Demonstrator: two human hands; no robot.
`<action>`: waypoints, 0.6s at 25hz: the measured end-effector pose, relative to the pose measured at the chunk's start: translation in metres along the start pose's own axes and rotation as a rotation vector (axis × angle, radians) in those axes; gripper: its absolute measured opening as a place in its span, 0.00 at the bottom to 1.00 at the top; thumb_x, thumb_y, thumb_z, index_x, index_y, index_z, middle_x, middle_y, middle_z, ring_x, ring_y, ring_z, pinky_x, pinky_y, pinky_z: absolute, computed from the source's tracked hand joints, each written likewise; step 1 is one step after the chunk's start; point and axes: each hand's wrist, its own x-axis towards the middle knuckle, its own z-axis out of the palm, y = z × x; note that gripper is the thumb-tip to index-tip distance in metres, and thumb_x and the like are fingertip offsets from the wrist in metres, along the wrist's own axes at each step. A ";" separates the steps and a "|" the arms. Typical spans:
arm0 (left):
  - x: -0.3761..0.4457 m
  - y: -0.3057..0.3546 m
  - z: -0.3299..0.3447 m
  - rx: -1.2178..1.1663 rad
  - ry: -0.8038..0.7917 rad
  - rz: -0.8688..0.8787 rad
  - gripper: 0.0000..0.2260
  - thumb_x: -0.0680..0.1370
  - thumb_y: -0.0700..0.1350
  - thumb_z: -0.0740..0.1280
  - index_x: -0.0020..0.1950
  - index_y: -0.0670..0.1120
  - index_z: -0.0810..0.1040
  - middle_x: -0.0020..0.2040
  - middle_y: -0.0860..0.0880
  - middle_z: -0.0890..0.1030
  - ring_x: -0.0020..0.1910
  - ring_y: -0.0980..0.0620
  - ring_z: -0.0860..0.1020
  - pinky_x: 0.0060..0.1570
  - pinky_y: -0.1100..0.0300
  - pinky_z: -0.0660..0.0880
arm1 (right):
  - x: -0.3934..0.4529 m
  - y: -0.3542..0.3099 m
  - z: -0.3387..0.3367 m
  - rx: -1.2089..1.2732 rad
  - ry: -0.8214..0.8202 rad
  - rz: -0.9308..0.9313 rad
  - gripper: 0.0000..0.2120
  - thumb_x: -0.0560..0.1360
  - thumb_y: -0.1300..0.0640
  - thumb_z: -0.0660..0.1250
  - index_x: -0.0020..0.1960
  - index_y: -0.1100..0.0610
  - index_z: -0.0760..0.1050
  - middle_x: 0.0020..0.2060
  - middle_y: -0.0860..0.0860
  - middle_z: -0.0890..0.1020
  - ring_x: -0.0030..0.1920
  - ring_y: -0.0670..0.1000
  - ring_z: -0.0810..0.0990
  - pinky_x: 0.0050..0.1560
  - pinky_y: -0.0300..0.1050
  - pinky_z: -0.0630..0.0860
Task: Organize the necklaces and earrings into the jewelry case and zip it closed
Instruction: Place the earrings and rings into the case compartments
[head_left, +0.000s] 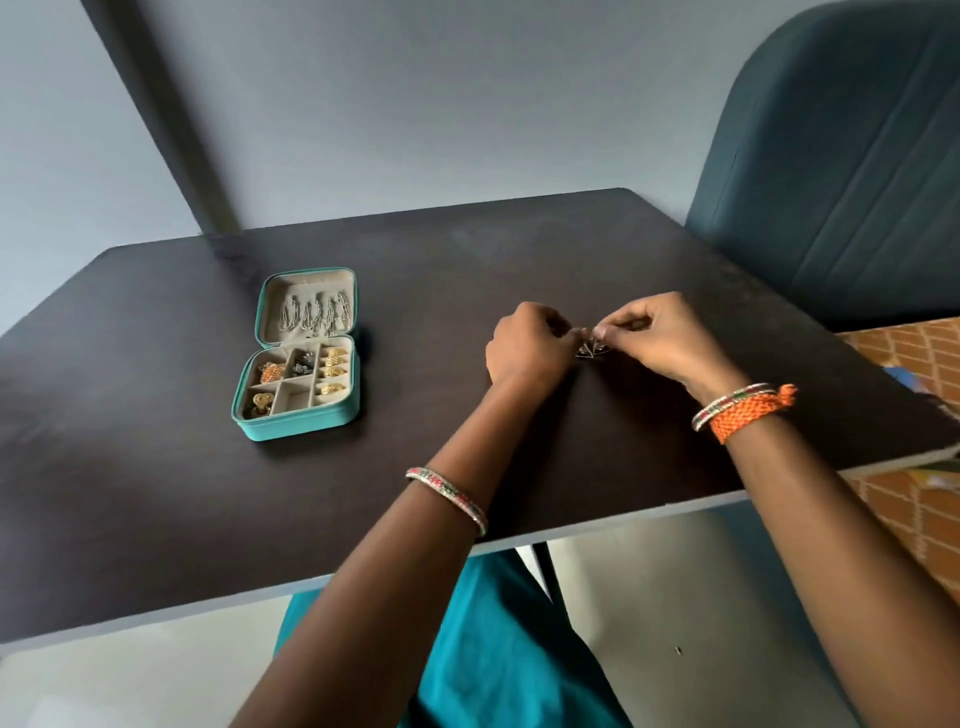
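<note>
A teal jewelry case (291, 423) lies unzipped, lid flat, on the left part of the dark table (156, 467). Silver necklaces (311, 314) hang in its beige lid. Gold and dark earrings (332, 364) fill several of its small compartments. To the right of the case, my left hand (527, 348) and my right hand (660, 338) meet over the table's middle. Both pinch a pair of small dark triangular earrings (589, 349) between their fingertips, just above the tabletop.
A blue-green upholstered chair (841, 156) stands behind the table's right corner. A patterned orange cloth (914, 364) lies beyond the right edge. The table's near edge runs across my forearms, with my teal clothing (493, 649) below it.
</note>
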 end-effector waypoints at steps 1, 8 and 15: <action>-0.001 0.002 0.004 0.044 0.012 0.010 0.09 0.73 0.52 0.70 0.48 0.50 0.83 0.48 0.48 0.84 0.52 0.47 0.80 0.54 0.51 0.76 | 0.003 0.003 0.003 -0.022 -0.004 0.001 0.07 0.69 0.55 0.73 0.34 0.48 0.80 0.36 0.49 0.84 0.42 0.51 0.82 0.48 0.48 0.78; -0.004 0.005 0.013 0.007 0.051 0.051 0.07 0.74 0.46 0.69 0.46 0.44 0.84 0.45 0.45 0.84 0.47 0.46 0.81 0.50 0.52 0.78 | 0.000 0.003 0.002 -0.044 0.022 0.045 0.08 0.71 0.55 0.71 0.33 0.50 0.79 0.36 0.49 0.83 0.42 0.50 0.82 0.45 0.47 0.78; -0.015 -0.003 -0.005 -0.508 0.029 -0.007 0.08 0.75 0.43 0.70 0.37 0.43 0.80 0.36 0.45 0.82 0.37 0.53 0.81 0.39 0.59 0.78 | -0.030 -0.021 -0.006 0.566 0.058 0.114 0.06 0.78 0.67 0.60 0.47 0.58 0.73 0.35 0.52 0.79 0.32 0.46 0.74 0.34 0.36 0.73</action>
